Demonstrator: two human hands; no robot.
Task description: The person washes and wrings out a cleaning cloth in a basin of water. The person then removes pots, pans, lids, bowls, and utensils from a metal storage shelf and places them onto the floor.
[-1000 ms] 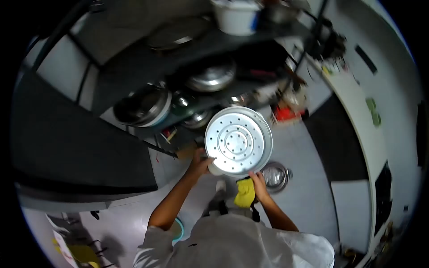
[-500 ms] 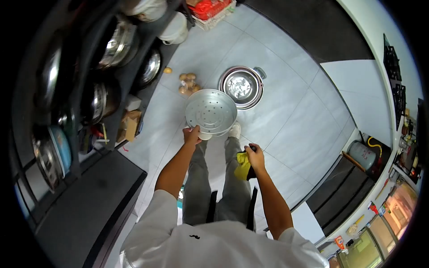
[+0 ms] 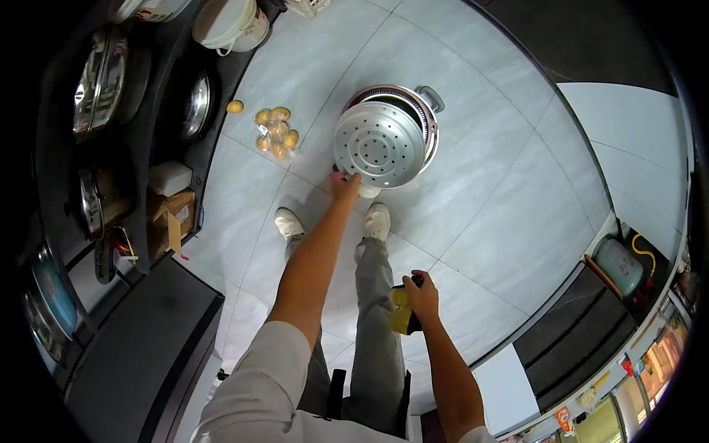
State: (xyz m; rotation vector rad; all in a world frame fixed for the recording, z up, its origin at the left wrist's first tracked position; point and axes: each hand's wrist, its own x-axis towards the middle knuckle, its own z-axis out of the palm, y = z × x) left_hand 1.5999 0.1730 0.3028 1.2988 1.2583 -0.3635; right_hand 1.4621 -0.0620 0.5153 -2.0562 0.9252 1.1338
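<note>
My left hand (image 3: 346, 187) grips the near rim of a round silver steamer tray (image 3: 379, 148) with small holes. The tray overlaps a metal pot (image 3: 430, 140) with a dark side handle, which stands on the tiled floor; whether the two touch cannot be made out. Closer to my body, at the right, my right hand (image 3: 422, 294) is closed around a yellow and black cloth-like item (image 3: 402, 313). Left of the tray, several yellow-brown round items (image 3: 278, 133) lie in a clear bag, with a single loose one (image 3: 235, 106) beside the shelf.
A dark shelf rack (image 3: 166, 96) with pans and a white bucket (image 3: 230, 26) runs along the left. Below it stands a dark cabinet (image 3: 133, 332). White cabinet doors (image 3: 635, 155) and a grey gas cylinder (image 3: 619, 266) are at the right. My shoes (image 3: 377, 221) are near the tray.
The tray in my left hand has moved forward, away from my body, and now covers part of the pot. My right hand still holds the yellow item. The view has shifted.
</note>
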